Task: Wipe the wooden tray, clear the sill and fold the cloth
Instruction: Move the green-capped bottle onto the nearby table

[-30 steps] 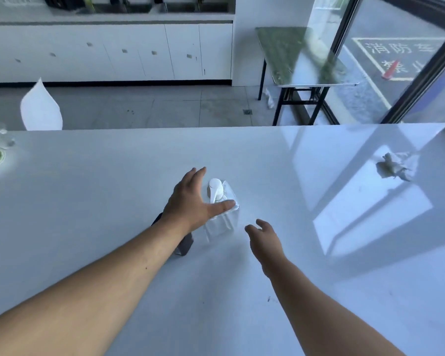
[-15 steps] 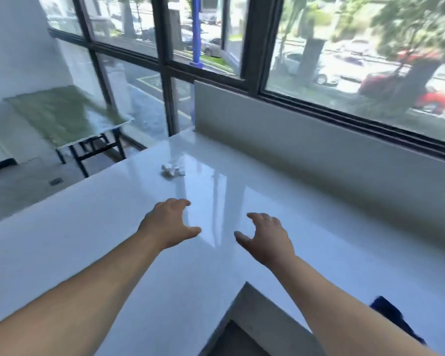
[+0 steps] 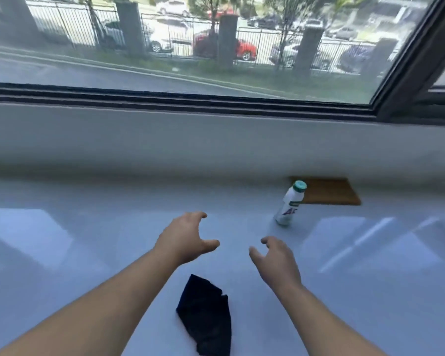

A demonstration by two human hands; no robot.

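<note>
A flat wooden tray [image 3: 329, 191] lies on the white sill [image 3: 88, 201] at the back right, against the grey wall under the window. A white bottle with a green cap [image 3: 289, 204] stands just in front of the tray's left end. A dark blue cloth [image 3: 206, 317] lies crumpled on the sill near me, between my forearms. My left hand [image 3: 185, 237] hovers over the sill beyond the cloth, fingers spread and empty. My right hand [image 3: 275, 258] hovers beside it, also open and empty, below and left of the bottle.
A grey wall ledge [image 3: 216, 140] runs along the back of the sill below a dark-framed window [image 3: 190, 96]. Bright sun patches fall on the sill at left and right.
The view has swung right from the counter with the pump bottle, past the corner, to face the window sill. Cloth, bottle and tray have come into view. Both hands stay open and empty.
</note>
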